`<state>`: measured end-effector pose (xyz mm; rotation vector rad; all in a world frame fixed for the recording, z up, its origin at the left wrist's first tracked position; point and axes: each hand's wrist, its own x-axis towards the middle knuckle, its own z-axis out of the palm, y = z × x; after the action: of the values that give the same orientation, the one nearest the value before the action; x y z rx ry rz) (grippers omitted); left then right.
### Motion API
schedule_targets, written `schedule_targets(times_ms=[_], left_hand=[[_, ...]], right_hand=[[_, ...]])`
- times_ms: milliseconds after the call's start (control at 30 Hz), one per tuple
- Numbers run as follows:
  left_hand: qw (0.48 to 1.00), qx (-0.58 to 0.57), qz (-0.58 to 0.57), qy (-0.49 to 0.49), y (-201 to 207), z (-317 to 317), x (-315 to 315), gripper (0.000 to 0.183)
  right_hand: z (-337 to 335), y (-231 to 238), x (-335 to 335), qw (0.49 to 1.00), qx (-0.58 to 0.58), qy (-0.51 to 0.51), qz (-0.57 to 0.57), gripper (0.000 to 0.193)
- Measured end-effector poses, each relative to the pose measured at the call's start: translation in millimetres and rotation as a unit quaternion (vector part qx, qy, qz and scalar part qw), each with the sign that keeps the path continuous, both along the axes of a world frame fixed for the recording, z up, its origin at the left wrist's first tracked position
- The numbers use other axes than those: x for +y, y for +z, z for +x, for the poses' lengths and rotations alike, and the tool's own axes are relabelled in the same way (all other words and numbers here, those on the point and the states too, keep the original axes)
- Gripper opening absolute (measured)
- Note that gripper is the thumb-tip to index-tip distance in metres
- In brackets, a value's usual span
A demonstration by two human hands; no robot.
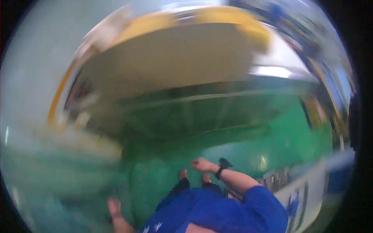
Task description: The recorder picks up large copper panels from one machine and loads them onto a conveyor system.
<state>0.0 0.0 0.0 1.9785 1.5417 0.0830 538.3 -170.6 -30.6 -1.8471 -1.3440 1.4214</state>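
Observation:
My right hand (201, 164) is held in front of my body above the green floor, with its fingers curled in. Nothing shows sticking out of it. A dark wristband (221, 170) circles that wrist. Low on the left, my left hand (114, 206) hangs beside my body, touching nothing that I can see. Motion smears its fingers, so their pose is unclear. Both hands are apart from the large pale machine or table (182, 58) ahead of me.
Yellow parts (221, 15) run along the far top of the pale structure. A pale cabinet or cart (311, 190) stands close on my right. Blurred yellowish equipment (89, 143) is at the left. My feet (183, 174) are on the green floor (287, 143).

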Motion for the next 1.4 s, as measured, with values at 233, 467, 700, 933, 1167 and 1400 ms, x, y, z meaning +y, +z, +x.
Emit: schedule_targets(times_ms=[233,467,700,933,1167,1400], left_hand=[[0.81,-0.214,0.098,0.537,-5.7,-201.6,-36.9,0.029],[0.885,0.01,0.193,0.424,43.0,-338.9,-39.1,0.043],[0.832,-0.003,0.336,0.441,127.7,-415.2,4.9,0.043],[0.869,0.075,0.331,0.359,148.7,-465.7,73.3,0.048],[0.887,0.116,0.318,0.314,138.1,-505.0,125.6,0.054],[0.8,0.067,0.328,0.498,91.9,-566.6,109.0,0.051]], right_hand=[[-152.3,33.9,98.0,0.988,0.092,0.123,-0.034,0.033],[-441.6,44.5,227.7,0.954,0.127,0.269,-0.023,0.027],[-730.6,127.5,293.9,0.837,0.283,0.462,0.077,0.021],[-886.3,208.7,391.5,0.79,0.262,0.464,0.303,0.016],[-1001.4,191.9,481.2,0.721,0.267,0.446,0.458,0.022],[-1051.2,155.9,574.4,0.712,-0.008,0.34,0.615,0.043]])
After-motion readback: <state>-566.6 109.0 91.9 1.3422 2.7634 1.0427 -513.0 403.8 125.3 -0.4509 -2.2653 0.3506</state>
